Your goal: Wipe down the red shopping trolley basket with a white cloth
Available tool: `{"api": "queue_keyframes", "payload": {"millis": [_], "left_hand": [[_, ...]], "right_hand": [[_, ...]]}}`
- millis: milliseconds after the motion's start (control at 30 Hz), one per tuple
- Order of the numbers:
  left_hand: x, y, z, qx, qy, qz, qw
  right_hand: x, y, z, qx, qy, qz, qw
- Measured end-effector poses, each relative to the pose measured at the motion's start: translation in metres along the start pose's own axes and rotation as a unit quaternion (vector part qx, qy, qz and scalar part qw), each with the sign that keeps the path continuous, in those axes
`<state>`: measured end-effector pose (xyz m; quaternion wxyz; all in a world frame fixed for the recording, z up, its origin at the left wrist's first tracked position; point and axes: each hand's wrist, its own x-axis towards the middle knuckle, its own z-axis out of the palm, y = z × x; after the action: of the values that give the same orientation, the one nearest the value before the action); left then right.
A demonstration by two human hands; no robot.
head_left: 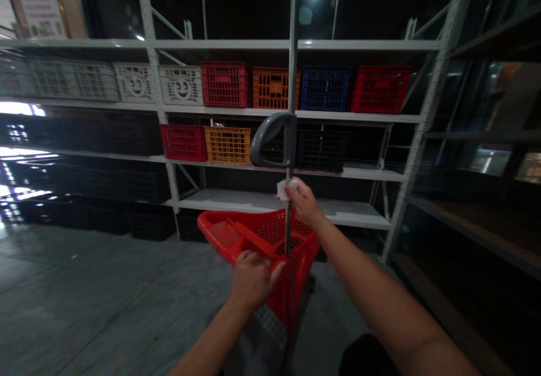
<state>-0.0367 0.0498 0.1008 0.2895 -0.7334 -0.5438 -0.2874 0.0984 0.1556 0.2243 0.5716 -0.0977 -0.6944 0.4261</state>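
The right hand (301, 198) pinches a white wipe (282, 190) against the metal pole (288, 229), just under the grey D-shaped handle (290, 139). Below left of that grip, the left hand (252, 277) curls over the rim of the red trolley basket (302, 269). A loosened pinch could drop the wipe; uneven push could swing the basket.

Open floor (105, 291) left of red basket (220, 235), upright pole (293, 38) across its opening, grey handle (289, 139) above, shelving (253, 44) behind
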Motion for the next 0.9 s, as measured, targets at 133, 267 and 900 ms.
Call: {"api": "queue_keyframes", "payload": {"millis": [133,267,900], "left_hand": [[0.002,-0.01,0.002,-0.006,-0.006,0.017,1.0],[0.004,-0.02,0.001,-0.011,-0.011,0.03,0.999],[0.009,-0.05,0.009,-0.115,-0.031,0.044,0.992]], "right_hand": [[0.039,-0.027,0.002,0.033,-0.057,-0.014,0.998],[0.005,-0.005,0.002,0.006,-0.084,0.038,0.996],[0.009,-0.002,0.014,0.002,-0.062,0.01,0.998]]}}
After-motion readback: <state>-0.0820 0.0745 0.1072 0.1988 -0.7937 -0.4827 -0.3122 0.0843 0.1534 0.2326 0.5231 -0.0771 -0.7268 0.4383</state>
